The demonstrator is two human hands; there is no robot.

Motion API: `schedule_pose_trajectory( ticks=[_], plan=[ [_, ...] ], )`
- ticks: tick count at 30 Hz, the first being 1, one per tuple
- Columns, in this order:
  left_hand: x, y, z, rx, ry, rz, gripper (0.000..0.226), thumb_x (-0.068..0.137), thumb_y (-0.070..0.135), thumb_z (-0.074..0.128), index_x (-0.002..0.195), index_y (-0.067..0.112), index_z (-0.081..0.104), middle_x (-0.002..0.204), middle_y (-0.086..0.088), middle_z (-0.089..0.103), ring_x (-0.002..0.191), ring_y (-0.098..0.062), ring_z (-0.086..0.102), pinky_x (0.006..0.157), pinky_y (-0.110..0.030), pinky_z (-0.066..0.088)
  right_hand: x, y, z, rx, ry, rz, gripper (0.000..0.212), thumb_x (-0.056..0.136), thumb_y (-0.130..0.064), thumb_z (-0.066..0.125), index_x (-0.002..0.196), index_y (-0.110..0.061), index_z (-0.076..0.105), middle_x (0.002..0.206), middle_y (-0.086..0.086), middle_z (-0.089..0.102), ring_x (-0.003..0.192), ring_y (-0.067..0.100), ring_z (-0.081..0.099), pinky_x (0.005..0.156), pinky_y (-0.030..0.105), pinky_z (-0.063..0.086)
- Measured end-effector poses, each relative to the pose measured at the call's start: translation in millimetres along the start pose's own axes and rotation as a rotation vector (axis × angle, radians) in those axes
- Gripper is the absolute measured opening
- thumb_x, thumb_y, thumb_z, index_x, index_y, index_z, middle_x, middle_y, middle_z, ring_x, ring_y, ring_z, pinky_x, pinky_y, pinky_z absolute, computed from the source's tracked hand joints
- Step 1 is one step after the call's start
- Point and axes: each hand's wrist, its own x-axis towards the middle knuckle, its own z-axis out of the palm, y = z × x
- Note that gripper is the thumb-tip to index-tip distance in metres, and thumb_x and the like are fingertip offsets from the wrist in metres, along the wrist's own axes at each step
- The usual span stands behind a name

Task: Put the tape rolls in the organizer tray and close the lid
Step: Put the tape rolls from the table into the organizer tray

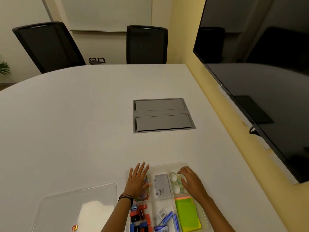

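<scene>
Clear plastic tray (167, 165) sits on the white counter (75, 123), six compartments showing. Three tape rolls (176, 183) lie in the far right one, under the right hand (190, 181), fingers curled loosely over them, gripping nothing. Left hand (138, 180) lies flat, fingers spread, over the paper clips (145, 195). One lid (78, 208) rests just left of the tray, off.

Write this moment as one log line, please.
tape rolls: in tray | right hand: over them | lid: off, left
</scene>
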Motion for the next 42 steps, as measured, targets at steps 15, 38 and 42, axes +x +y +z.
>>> schedule_pose_trajectory(
  ticks=[15,38,42],
  plan=[
    [-8.0,13.1,-12.7,-0.098,0.089,0.088,0.122,0.061,0.047,0.083,0.144,0.038,-0.005,0.131,-0.018,0.057,0.136,-0.02,0.007,0.108,-0.027,-0.024,16.4,3.9,11.2,-0.347,-0.259,0.165,0.038,0.09,-0.008,0.036,0.128,-0.013,0.044,0.118,0.01,0.063,0.104,0.026,0.06,0.082,0.033,0.045],
    [-10.7,11.8,-18.9,0.009,-0.031,-0.015,0.094,0.061,0.057,0.079,0.133,0.014,0.036,0.134,-0.014,0.056,0.124,-0.026,0.053,0.109,-0.03,-0.026,27.4,0.0,13.4,-0.082,-0.222,0.219,0.04,0.093,-0.003,0.042,0.133,-0.007,0.039,0.136,0.013,0.044,0.122,0.023,0.047,0.099,0.032,0.042],
    [-7.9,2.6,-11.3,0.024,0.017,0.051,0.085,0.084,0.047,0.062,0.147,0.016,0.014,0.154,-0.021,0.015,0.146,-0.018,-0.009,0.096,-0.019,-0.04,27.9,3.3,21.1,-0.114,-0.325,0.268,0.053,0.093,-0.01,0.047,0.141,-0.012,0.026,0.139,0.017,0.037,0.122,0.028,0.047,0.099,0.036,0.045]
  ],
)
